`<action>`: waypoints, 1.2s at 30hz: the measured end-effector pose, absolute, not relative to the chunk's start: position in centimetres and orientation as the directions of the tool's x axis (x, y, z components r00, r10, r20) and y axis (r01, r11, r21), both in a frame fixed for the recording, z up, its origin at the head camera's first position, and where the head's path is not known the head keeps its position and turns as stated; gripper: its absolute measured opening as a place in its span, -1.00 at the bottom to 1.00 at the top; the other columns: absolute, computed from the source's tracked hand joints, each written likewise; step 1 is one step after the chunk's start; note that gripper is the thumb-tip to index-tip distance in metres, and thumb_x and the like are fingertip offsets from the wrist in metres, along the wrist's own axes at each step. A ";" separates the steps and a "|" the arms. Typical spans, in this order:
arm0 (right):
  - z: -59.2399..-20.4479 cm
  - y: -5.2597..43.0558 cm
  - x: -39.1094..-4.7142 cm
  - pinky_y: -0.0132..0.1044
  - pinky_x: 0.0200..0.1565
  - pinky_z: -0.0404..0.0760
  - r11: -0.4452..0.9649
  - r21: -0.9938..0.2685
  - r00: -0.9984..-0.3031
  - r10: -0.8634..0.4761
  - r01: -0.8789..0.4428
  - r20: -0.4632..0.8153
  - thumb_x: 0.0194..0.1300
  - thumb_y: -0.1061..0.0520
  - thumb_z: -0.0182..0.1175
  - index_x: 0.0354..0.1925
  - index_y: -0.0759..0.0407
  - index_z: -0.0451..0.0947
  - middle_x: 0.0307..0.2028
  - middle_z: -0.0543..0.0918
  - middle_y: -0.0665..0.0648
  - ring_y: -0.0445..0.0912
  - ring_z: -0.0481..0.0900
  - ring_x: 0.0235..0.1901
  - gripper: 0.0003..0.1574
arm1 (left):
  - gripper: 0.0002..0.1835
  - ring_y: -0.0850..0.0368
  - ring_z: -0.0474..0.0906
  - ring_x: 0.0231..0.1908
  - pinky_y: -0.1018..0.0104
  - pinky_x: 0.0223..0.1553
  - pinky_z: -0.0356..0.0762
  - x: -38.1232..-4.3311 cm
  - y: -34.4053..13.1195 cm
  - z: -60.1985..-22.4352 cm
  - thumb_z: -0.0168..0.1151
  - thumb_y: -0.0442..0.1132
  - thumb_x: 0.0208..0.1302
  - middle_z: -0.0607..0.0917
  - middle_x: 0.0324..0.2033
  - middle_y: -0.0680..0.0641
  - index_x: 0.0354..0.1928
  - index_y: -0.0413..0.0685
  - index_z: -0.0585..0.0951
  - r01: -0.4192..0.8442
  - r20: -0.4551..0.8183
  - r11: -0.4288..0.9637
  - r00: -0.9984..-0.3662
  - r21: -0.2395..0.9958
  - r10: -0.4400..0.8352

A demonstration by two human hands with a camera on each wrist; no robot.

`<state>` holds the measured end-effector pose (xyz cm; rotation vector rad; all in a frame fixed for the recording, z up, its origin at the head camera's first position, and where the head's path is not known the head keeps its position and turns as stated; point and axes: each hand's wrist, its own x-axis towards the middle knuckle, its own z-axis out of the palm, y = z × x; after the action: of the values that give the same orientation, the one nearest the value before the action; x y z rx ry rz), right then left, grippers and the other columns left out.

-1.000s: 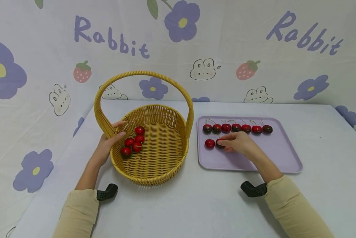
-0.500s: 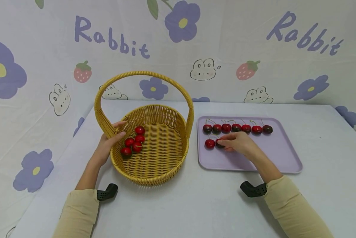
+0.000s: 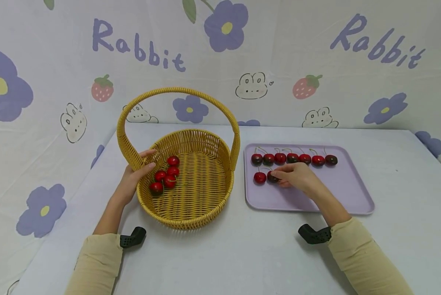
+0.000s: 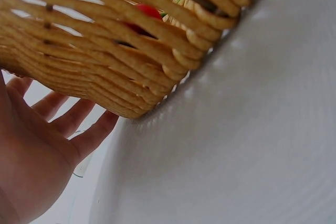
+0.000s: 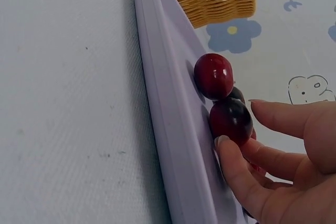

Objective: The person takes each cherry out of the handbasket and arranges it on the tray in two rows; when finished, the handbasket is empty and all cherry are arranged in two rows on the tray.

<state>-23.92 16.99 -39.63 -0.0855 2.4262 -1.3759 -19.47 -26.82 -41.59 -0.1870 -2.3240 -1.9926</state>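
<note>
The right grip [image 3: 296,177] was narrow, its fingers curled round a dark cherry [image 5: 231,121] on the tray [image 3: 353,196], just right of a red cherry [image 3: 260,178] and in front of a row of seven [image 3: 292,158]. The left grip [image 3: 129,185] held the left rim of the basket [image 3: 202,184], and inside it other cherries [image 3: 170,182] lay toward that side.

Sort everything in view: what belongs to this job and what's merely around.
Likely the job:
left hand, on the wicker basket
right hand, at a dark cherry
basket cherries
other tray cherries
lilac tray

Seemingly just around:
patterned backdrop
white tabletop
black wrist-worn devices
</note>
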 end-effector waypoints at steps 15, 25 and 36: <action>-39.8 17.0 -24.0 -0.35 -0.24 0.60 0.527 -0.842 -0.932 -0.232 0.119 -0.277 0.31 0.09 0.22 0.07 0.50 0.47 -0.17 0.65 0.23 -0.16 0.63 -0.35 -0.46 | -0.44 -0.12 0.16 0.31 -0.09 0.30 0.03 -19.5 -26.8 -41.6 0.05 -0.19 0.37 0.26 0.33 -0.20 0.35 -0.22 0.26 0.132 0.128 0.147 -0.991 0.980 0.038; -39.6 17.3 -23.8 -0.31 -0.20 0.61 0.523 -0.846 -0.935 -0.239 0.103 -0.262 0.36 0.08 0.15 0.11 0.50 0.44 -0.11 0.62 0.32 -0.09 0.64 -0.28 -0.45 | -0.45 -0.13 0.14 0.33 -0.10 0.30 0.01 -19.5 -26.9 -41.7 0.05 -0.19 0.37 0.25 0.34 -0.20 0.34 -0.23 0.26 0.134 0.130 0.150 -0.991 0.980 0.038; -37.8 19.3 -24.0 -0.25 -0.12 0.59 0.341 -0.928 -0.896 -0.349 0.153 -0.276 0.44 -0.16 -0.01 0.25 0.43 0.28 0.01 0.50 0.37 0.03 0.60 -0.12 -0.26 | -0.44 -0.13 0.17 0.31 -0.09 0.30 0.03 -19.5 -26.9 -41.7 0.05 -0.19 0.37 0.25 0.34 -0.19 0.35 -0.21 0.25 0.131 0.127 0.147 -0.991 0.980 0.039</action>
<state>-24.02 19.35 -37.82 -0.1723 2.1819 -1.5785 -19.46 -26.90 -41.65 -0.1723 -2.3243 -1.9992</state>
